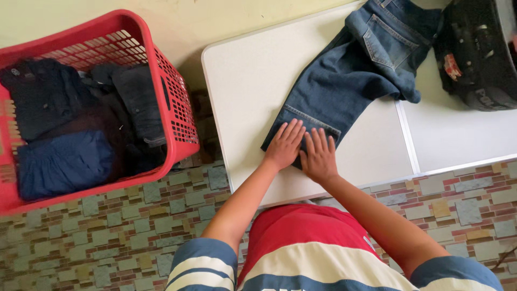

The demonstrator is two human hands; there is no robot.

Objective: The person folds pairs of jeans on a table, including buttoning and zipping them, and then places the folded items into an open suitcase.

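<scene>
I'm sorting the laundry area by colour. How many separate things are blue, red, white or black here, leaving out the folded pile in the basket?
Blue: 1, the jeans under both hands
Red: 1, the basket
White: 1, the table
Black: 1, the bag
Total: 4

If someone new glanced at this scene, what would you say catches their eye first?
Most likely the bright red plastic laundry basket on the tiled floor at the left, heaped with dark clothes. Next, the dark blue denim jeans spread across the white folding table, with the left hand and right hand pressed flat, side by side, on the hem of the leg nearest the person.
</scene>
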